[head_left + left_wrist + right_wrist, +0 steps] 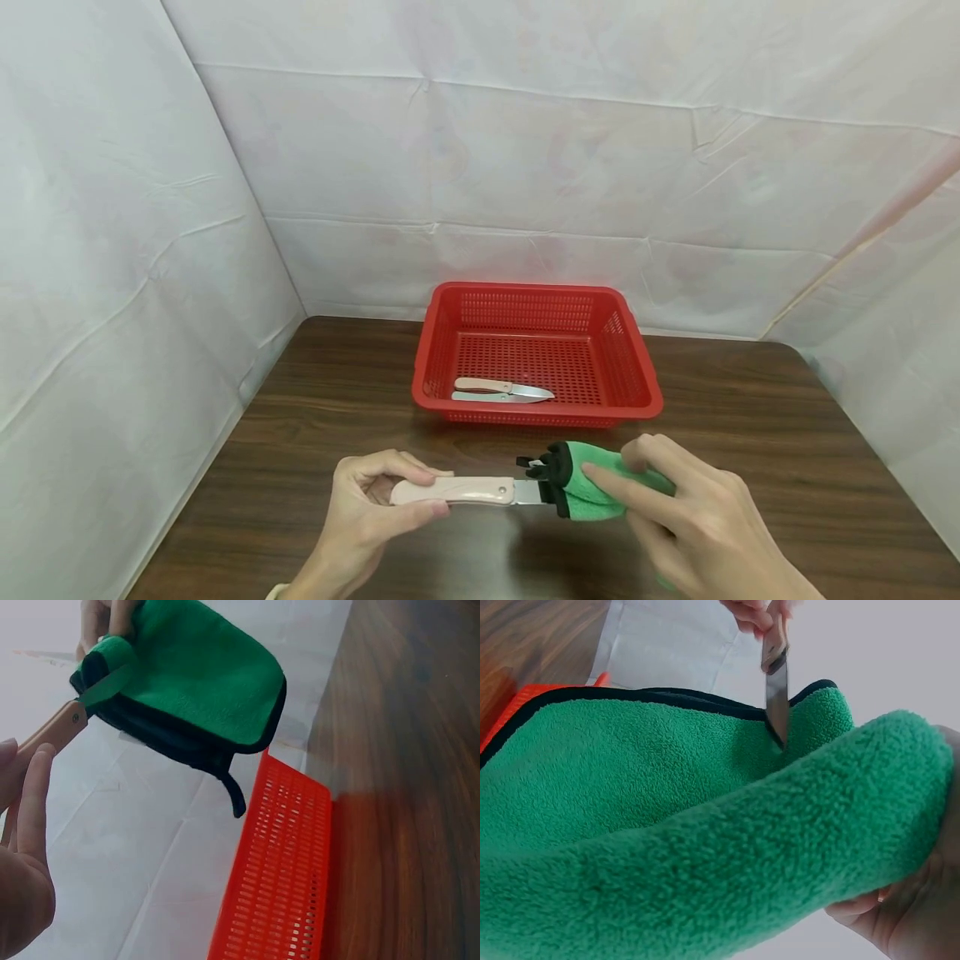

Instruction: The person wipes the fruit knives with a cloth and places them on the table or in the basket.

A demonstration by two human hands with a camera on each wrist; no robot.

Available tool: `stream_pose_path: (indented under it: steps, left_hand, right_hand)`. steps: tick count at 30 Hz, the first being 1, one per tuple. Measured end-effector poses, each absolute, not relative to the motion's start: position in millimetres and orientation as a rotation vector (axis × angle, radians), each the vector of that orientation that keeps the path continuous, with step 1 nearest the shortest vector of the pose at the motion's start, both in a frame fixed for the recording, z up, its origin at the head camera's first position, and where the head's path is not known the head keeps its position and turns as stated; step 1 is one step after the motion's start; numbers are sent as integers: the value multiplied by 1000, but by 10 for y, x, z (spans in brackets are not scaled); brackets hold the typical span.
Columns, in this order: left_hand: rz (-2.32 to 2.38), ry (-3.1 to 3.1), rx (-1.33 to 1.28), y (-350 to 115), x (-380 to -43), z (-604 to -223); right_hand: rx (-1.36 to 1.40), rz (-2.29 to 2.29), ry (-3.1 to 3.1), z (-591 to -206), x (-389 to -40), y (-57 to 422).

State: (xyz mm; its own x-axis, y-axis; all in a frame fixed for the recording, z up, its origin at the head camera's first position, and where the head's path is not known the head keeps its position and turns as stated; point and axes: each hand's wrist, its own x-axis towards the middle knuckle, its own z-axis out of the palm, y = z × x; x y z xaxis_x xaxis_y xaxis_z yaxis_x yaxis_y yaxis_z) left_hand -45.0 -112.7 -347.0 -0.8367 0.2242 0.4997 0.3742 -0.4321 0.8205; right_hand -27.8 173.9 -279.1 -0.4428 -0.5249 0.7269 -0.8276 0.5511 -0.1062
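Note:
My left hand [367,508] pinches the pale pink handle of a knife [457,491], its blade pointing right. A green cloth [596,483] with a dark edge is folded about the outer part of the blade in the head view. My right hand [690,508] grips this cloth, the index finger stretched along it. In the left wrist view the blade [105,688] lies against the cloth [202,671]. From the right wrist the knife's blade [777,701] reaches down onto the fluffy cloth [652,757], its tip showing.
Behind the hands stands a red plastic basket [536,411] with perforated sides. Inside lie a knife with a beige handle [483,384] and one with a pale green handle [480,397], side by side. White sheeting [525,167] surrounds the dark wooden table [337,375].

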Motion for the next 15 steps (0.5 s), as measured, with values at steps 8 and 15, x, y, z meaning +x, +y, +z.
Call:
stream_pose_path:
  steps: [8, 15]
  left_hand:
    - [-2438, -1623, -850, -1006, -478, -3448]
    - [-2460, -1591, -834, -945, -486, -3431]
  right_hand:
    - [1103, 615, -2157, -2744, -281, 1639]
    - [1119, 593, -2182, -2753, -265, 1586]
